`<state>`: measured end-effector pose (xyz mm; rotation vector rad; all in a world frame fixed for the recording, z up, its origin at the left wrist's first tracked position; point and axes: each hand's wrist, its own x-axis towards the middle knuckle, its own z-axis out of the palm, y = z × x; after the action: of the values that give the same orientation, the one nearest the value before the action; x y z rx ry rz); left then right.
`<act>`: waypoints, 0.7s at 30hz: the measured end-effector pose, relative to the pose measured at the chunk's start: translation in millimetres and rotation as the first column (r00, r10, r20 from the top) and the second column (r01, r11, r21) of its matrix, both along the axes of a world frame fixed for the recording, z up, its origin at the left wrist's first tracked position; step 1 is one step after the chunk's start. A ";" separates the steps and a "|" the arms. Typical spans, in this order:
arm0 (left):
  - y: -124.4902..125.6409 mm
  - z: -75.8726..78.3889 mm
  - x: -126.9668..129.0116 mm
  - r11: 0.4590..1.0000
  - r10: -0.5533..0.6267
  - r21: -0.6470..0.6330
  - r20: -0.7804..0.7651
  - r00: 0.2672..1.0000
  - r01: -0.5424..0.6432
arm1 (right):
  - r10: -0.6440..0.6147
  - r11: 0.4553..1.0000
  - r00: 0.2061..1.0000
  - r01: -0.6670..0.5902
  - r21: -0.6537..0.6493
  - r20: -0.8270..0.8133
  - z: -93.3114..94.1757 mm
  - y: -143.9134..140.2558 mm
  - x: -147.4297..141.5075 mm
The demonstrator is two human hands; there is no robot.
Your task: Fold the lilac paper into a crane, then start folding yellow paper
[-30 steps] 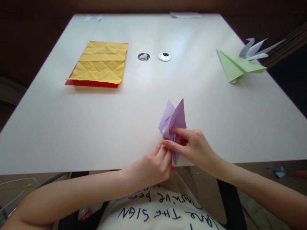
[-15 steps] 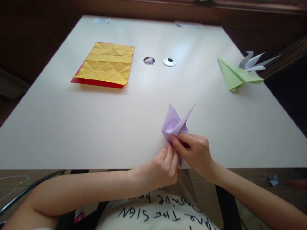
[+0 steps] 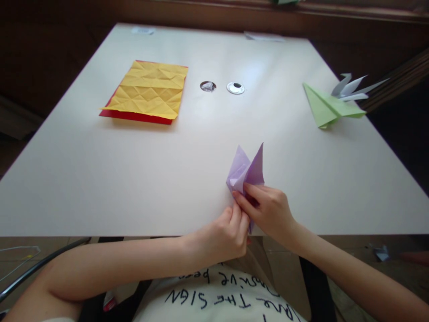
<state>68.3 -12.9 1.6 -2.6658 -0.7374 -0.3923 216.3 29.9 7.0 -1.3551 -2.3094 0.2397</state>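
A folded piece of purple origami paper is held between both hands near the table's front edge. Two pointed flaps stand up from it, spread apart in a V. My left hand is closed, pinching the paper's lower part from the left. My right hand grips it from the right, with thumb and index finger on the fold just above the left fingertips. A small purple tip pokes out below, between the hands. Part of the paper is hidden behind the fingers.
On the white table, creased yellow paper lies over a red sheet at the left. Two round holes, one with a metallic cover, sit mid-table. A green paper plane and a white paper crane rest near the right edge.
The right flap of the purple paper has turned more upright and shows more of its face. My right fingers have shifted slightly left and down along the fold. My left hand has barely moved.
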 end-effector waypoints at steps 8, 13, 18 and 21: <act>-0.7 -4.6 -0.6 1.000 -0.004 0.000 -0.005 1.000 0.004 | 0.176 0.981 0.984 -0.174 0.087 -0.013 9.7 8.1 9.4; 0.3 -9.1 -1.4 1.000 -0.013 -0.022 0.058 0.998 0.015 | 0.002 0.978 0.942 0.068 0.198 -0.336 20.9 33.0 35.2; 0.3 -7.6 -2.1 0.998 -0.021 -0.063 0.030 0.999 0.023 | 0.171 0.924 0.867 -0.306 -0.230 -0.468 11.6 58.1 48.1; 0.3 -6.8 -2.8 0.998 -0.026 -0.063 0.027 0.999 0.028 | 0.125 0.884 0.882 -0.306 -0.352 -0.454 1.4 57.0 37.8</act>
<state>65.5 -12.5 -5.2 -2.7373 -0.7339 -0.4178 254.1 86.9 8.4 -1.0701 -2.0987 1.0472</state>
